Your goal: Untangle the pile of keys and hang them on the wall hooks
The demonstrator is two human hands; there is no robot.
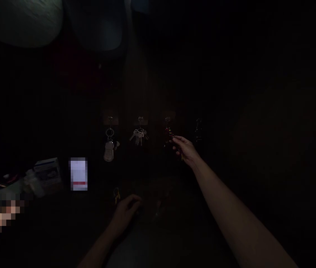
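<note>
At the third hook [168, 119], my right hand [186, 149] pinches a beaded keychain [170, 131] with small coloured beads. Its top is right by the hook; whether it hangs on it, I cannot tell. Lower down, my left hand [125, 210] is bent, thumb and finger curled towards each other; anything between them is lost in the dark. Just beside it lies a yellow keychain [117, 195]. A faint shiny item [158, 211], too dark to name, is to its right. A bunch of keys [139, 136] hangs from the second hook [140, 119].
On the leftmost hook [110, 118] hang a key ring and a pale fob [108, 150]. A dark binder clip [198, 130] is faintly seen at right. A lit phone screen [79, 174] and a box [48, 174] are at left. Pale rounded shapes [21, 22] stand at the top.
</note>
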